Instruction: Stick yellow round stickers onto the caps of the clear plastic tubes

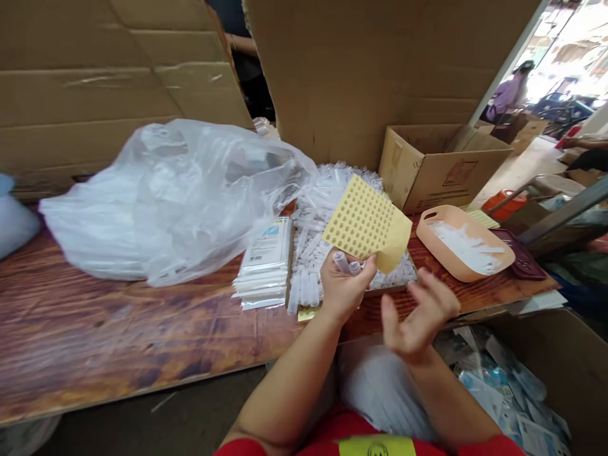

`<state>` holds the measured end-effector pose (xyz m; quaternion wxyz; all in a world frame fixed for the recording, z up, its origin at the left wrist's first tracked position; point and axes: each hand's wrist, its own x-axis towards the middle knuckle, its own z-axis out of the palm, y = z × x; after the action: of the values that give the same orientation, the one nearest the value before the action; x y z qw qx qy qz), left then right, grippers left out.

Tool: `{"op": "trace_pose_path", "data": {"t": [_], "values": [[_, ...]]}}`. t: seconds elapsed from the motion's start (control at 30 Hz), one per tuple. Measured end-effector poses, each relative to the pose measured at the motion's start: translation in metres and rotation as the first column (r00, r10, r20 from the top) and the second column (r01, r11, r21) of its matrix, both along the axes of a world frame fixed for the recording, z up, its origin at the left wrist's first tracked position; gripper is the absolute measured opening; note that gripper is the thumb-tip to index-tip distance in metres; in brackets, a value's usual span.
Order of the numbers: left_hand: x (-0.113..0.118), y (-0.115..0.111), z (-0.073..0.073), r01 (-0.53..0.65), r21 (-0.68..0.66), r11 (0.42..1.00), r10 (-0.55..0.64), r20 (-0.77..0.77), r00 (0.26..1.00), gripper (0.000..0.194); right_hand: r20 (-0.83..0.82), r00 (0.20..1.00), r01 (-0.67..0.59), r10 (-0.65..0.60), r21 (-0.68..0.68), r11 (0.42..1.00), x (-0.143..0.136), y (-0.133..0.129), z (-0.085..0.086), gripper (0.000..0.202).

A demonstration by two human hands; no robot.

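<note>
- Yellow sticker sheet: I find it tilted and raised above the pile of clear plastic pieces, its lower edge in the left hand.
- Left hand: I record fingers curled in a grip, thumb against the sheet; two clear tubes protrude from the same grasp.
- Right hand: I note it apart from the sheet, fingers spread and loosely bent, outline blurred by motion.
- Peach basket: I place it on the table, beyond the right hand, holding white pieces.
</note>
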<state>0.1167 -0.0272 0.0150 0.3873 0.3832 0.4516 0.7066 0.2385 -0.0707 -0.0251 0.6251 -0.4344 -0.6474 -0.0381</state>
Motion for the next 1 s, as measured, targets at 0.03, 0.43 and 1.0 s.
{"op": "trace_pose_path", "data": {"t": [0.03,0.43,1.0], "values": [[0.000,0.000,0.001,0.004,0.003,1.000,-0.004,0.017,1.000,0.040,-0.093,0.995,0.020,-0.023,-0.032,0.999,0.003,0.007,-0.003,0.052],[-0.006,-0.013,-0.001,0.191,0.050,0.980,-0.189,-0.032,0.981,0.045,-0.912,0.371,-0.798,0.173,-0.218,0.561,0.024,0.035,0.024,0.039],[-0.059,-0.018,0.003,0.176,0.569,0.803,0.396,-0.731,0.555,0.047,-0.834,0.537,-0.222,0.125,0.003,0.975,0.030,0.054,0.002,0.031]]}}
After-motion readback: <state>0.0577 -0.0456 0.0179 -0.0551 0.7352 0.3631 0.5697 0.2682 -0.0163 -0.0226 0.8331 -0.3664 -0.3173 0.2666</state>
